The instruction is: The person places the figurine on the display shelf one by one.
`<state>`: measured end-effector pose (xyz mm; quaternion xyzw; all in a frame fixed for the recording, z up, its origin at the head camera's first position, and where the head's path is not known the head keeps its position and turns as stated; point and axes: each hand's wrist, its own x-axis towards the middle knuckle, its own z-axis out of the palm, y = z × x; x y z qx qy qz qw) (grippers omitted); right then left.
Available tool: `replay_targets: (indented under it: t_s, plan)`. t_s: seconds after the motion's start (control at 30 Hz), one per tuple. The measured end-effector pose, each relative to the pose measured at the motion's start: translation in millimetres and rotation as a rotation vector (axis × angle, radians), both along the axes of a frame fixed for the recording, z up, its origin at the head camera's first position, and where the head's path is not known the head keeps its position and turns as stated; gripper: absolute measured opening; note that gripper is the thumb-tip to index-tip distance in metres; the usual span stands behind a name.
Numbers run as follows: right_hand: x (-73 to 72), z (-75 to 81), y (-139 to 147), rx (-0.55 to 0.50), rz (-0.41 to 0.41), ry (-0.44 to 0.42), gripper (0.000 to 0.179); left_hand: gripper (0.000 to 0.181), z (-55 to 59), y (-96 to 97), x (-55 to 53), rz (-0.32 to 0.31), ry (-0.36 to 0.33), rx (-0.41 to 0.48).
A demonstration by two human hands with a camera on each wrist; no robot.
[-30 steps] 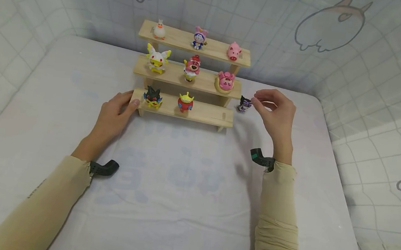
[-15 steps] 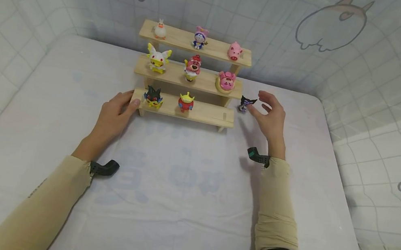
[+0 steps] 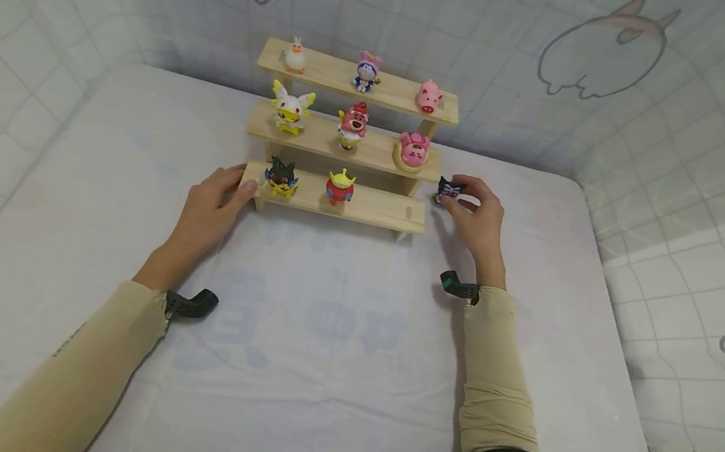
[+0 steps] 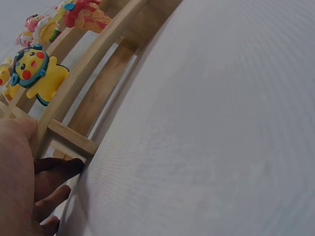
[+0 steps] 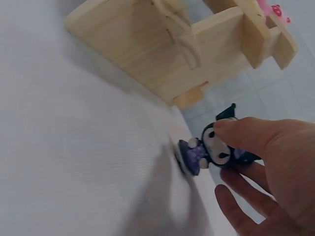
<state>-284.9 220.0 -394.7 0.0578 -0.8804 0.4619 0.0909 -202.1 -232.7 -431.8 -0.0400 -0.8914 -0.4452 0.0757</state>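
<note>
A three-step wooden display shelf (image 3: 377, 208) stands toward the back of the table. My left hand (image 3: 207, 206) grips the left end of its lowest step; in the left wrist view the fingers (image 4: 51, 184) reach under the board beside the leg. To the right of the shelf, my right hand (image 3: 479, 220) pinches a small black and purple figurine (image 3: 449, 189) by its head. The right wrist view shows this figurine (image 5: 215, 145) with a white face and a horned black hood, its base at the tablecloth; whether it touches the cloth I cannot tell.
Two figurines share the lowest step: a black-hooded yellow one (image 3: 282, 178) and a red-suited one (image 3: 341, 187). Above them sit a white-eared one (image 3: 291, 108), a red-hatted bear (image 3: 352, 125) and a pink bear (image 3: 412, 151). The top step bears a duck (image 3: 295, 55), a pink-hooded figurine (image 3: 367, 72) and a pig (image 3: 429, 97).
My right hand has come left and down onto the black and purple figurine, its finger and thumb closing on the head from a looser pose. The left hand keeps its place on the shelf.
</note>
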Motion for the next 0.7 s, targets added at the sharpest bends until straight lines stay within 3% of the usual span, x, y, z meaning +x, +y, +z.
replay_targets:
  t_s: [0.4,0.7]
  plan:
    - [2.1,-5.7,-5.0,0.018,0.0,0.049,0.038,0.056,1.8,0.8,-0.4,-0.001,0.0,-0.009]
    - [1.0,-4.5,-5.0,-0.035,-0.026,0.011,0.051,0.059,1.1,-0.5,0.5,0.0,-0.025,-0.008]
